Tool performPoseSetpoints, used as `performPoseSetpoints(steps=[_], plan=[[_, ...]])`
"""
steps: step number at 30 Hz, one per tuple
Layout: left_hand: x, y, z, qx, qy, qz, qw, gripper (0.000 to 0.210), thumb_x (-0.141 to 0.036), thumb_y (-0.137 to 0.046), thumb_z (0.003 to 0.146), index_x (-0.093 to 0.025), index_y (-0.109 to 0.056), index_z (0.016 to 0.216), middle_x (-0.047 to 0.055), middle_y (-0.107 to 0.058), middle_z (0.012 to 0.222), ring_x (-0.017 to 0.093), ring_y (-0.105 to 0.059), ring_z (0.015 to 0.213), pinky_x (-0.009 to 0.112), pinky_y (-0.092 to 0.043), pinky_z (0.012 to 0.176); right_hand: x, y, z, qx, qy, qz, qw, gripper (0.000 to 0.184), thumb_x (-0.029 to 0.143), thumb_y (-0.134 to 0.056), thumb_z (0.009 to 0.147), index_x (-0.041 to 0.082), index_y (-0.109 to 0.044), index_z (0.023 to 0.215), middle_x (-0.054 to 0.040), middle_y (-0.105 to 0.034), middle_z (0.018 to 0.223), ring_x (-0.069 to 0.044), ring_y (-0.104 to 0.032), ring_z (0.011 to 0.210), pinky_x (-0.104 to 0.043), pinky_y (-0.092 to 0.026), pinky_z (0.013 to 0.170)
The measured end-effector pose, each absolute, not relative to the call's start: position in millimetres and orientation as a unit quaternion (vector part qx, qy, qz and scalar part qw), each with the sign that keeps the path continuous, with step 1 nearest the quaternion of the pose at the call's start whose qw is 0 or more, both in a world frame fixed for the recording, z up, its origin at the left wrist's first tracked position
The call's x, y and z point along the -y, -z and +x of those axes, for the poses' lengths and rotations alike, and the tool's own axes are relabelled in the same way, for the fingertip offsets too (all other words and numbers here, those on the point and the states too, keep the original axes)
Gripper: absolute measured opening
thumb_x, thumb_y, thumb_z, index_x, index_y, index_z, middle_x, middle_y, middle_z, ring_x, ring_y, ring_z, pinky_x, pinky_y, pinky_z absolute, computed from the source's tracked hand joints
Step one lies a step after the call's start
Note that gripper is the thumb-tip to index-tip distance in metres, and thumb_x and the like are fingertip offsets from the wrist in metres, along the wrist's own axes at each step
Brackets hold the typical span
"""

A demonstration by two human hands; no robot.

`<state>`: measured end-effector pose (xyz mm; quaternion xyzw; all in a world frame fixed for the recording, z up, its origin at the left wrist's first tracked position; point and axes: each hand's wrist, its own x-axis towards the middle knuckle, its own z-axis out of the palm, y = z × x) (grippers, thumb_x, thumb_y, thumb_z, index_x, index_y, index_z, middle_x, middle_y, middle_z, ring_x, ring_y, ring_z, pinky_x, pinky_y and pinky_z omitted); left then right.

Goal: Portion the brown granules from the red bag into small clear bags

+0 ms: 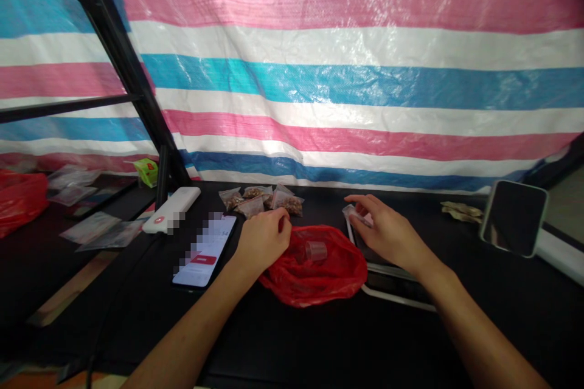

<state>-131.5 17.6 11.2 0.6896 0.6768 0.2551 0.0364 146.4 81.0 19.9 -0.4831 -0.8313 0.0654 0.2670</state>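
Note:
In the middle of the table lies an open red plastic bag (292,282), with a small clear plastic cup (316,251) inside it. My left hand (263,237) is closed at the bag's left rim, its fingertips curled together; whatever they hold is hidden. Between the thumb and fingers of my right hand (387,234) is a small clear plastic bag (354,215). Below that hand sits a flat, white-edged device (396,299) with a dark top, partly covered by the hand. Several small zip bags of brown bits (255,200) lie behind my left hand.
Left of my left hand are a lit phone (201,258) and a white power strip-like block (176,209). Flat clear bags (98,228) and another red bag (20,197) lie farther left. At right stand a dark-screened device (515,219) and a crumpled brownish piece (460,211). Striped sheeting (342,85) hangs behind.

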Motion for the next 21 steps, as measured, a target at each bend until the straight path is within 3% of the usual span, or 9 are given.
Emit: performPoseSetpoints(steps=[3, 5, 8, 11, 15, 17, 21], plan=[[-17, -15, -128, -0.639, -0.341, 0.684, 0.087, 0.022, -0.03, -0.052, 0.099, -0.024, -0.073, 0.097, 0.005, -0.079, 0.096, 0.023, -0.072, 0.09, 0.033, -0.05, 0.081, -70, -29, 132, 0.822, -0.129, -0.404, 0.379, 0.029, 0.037, -0.06, 0.101, 0.031, -0.063, 0.129, -0.0043, -0.07, 0.115, -0.021, -0.069, 0.097, -0.034, -0.054, 0.086], [-16, -17, -126, -0.563, -0.413, 0.695, 0.174, 0.024, -0.035, -0.053, 0.101, -0.022, -0.072, 0.11, 0.007, -0.078, 0.11, 0.023, -0.072, 0.101, 0.033, -0.051, 0.091, -60, -34, 121, 0.817, -0.168, -0.349, 0.427, 0.024, 0.035, -0.063, 0.1, 0.029, -0.063, 0.123, -0.004, -0.069, 0.116, -0.021, -0.067, 0.101, -0.034, -0.053, 0.092], [-14, -17, -122, -0.456, -0.448, 0.698, 0.324, 0.045, -0.043, -0.062, 0.098, -0.021, -0.06, 0.138, 0.01, -0.073, 0.129, 0.024, -0.068, 0.119, 0.035, -0.049, 0.106, -47, -33, 106, 0.803, -0.223, -0.312, 0.456, 0.016, 0.032, -0.068, 0.098, 0.028, -0.063, 0.113, -0.0026, -0.069, 0.108, -0.02, -0.066, 0.098, -0.033, -0.053, 0.091], [-12, -16, -118, -0.403, -0.439, 0.696, 0.401, 0.052, -0.042, -0.071, 0.093, -0.022, -0.059, 0.14, 0.01, -0.072, 0.132, 0.026, -0.066, 0.124, 0.038, -0.046, 0.111, -40, -24, 98, 0.803, -0.276, -0.291, 0.441, 0.011, 0.03, -0.066, 0.099, 0.028, -0.06, 0.108, -0.0022, -0.068, 0.106, -0.02, -0.065, 0.099, -0.033, -0.052, 0.091], [-13, -13, -114, -0.381, -0.449, 0.687, 0.426, 0.033, -0.038, -0.07, 0.093, -0.019, -0.069, 0.12, 0.008, -0.074, 0.118, 0.024, -0.068, 0.111, 0.035, -0.049, 0.102, -38, -20, 93, 0.803, -0.296, -0.296, 0.425, 0.014, 0.03, -0.065, 0.1, 0.028, -0.059, 0.112, -0.004, -0.065, 0.111, -0.02, -0.064, 0.101, -0.035, -0.052, 0.092], [-14, -11, -115, -0.403, -0.461, 0.68, 0.404, 0.029, -0.04, -0.072, 0.092, -0.018, -0.068, 0.109, 0.005, -0.073, 0.103, 0.019, -0.067, 0.096, 0.03, -0.049, 0.088, -38, -21, 93, 0.789, -0.305, -0.298, 0.442, 0.019, 0.031, -0.066, 0.099, 0.027, -0.058, 0.116, -0.0045, -0.063, 0.112, -0.02, -0.062, 0.099, -0.035, -0.052, 0.09], [-16, -6, -117, -0.443, -0.456, 0.677, 0.371, 0.033, -0.048, -0.075, 0.088, -0.018, -0.061, 0.092, -0.005, -0.053, 0.074, 0.011, -0.046, 0.066, 0.025, -0.034, 0.062, -39, -22, 93, 0.745, -0.371, -0.302, 0.464, 0.017, 0.034, -0.068, 0.098, 0.026, -0.057, 0.108, -0.0025, -0.062, 0.101, -0.018, -0.061, 0.087, -0.033, -0.052, 0.081]])
